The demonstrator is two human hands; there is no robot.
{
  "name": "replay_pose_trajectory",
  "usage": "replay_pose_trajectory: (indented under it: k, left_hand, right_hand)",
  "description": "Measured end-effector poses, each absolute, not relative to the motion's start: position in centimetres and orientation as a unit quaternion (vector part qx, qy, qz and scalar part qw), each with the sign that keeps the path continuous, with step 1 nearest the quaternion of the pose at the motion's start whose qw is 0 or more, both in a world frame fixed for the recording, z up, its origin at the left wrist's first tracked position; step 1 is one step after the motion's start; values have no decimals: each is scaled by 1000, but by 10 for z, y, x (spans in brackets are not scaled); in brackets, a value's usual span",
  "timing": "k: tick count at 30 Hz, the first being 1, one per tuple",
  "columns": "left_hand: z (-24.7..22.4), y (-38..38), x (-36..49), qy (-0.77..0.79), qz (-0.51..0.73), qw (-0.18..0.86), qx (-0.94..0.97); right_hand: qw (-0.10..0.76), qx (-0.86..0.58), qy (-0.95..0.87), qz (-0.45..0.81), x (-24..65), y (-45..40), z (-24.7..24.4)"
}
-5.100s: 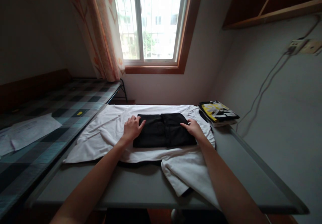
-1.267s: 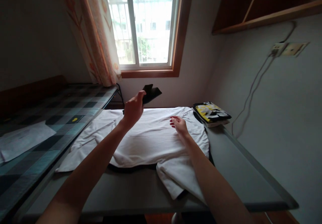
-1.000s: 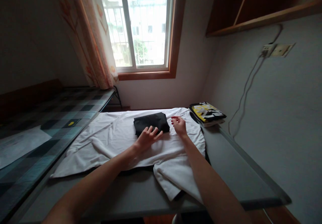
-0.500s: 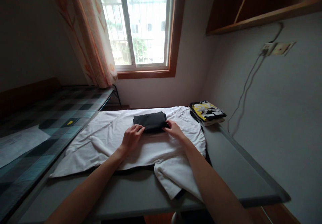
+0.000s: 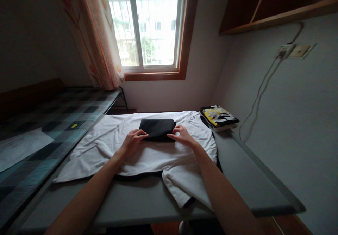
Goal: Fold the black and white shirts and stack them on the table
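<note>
A folded black cloth (image 5: 157, 129) lies flat on a white shirt (image 5: 111, 154), which is spread across the grey table (image 5: 142, 203). At the cloth's lower left corner rests my left hand (image 5: 134, 138), its fingers close together and touching the edge. My right hand (image 5: 182, 135) is at the cloth's right end, with the thumb on its near edge and the fingers curled at its side, so the end sits between them. One white sleeve hangs toward the table's front edge.
Folded clothes with a yellow, black and white print (image 5: 218, 116) are stacked at the table's back right. On the left is a plaid-covered bed (image 5: 60, 133) with a sheet of paper (image 5: 23, 147). A cable (image 5: 255, 103) hangs along the right wall.
The black cloth now lies flatter, its near edge slightly lower in view. My left hand has moved a little left, and my right thumb has spread onto the cloth.
</note>
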State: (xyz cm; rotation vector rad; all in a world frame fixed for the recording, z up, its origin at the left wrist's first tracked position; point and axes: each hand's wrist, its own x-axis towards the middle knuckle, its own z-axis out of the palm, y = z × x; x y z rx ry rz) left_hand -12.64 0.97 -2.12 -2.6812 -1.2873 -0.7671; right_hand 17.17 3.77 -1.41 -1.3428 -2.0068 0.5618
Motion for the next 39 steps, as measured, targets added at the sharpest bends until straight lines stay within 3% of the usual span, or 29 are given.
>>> replay_pose_trajectory:
  k: [4,14,22,30,35,39]
  left_hand:
    - [-21,8,-123,-441,-257,22,-859]
    - [-22,5,-117,-481,-275,0,-833]
    - [-23,17,-145,-607,-341,53,-716]
    - [-18,9,-129,-575,-401,81,-709]
    - [-13,-19,-74,-449,-346,65,-821]
    - [-20,-30,-50,-473,-292,93,-826]
  right_hand:
    - [335,-564,-730,192,165,37,-16]
    - [233,-653,-698,181,165,33,-14]
    - [214,-364,-826,374,162,26,-11]
    - [337,-496,-771,216,163,36,-18]
    - [277,-561,-757,188,156,32,-19]
    - [235,-624,-729,155,143,26,-18]
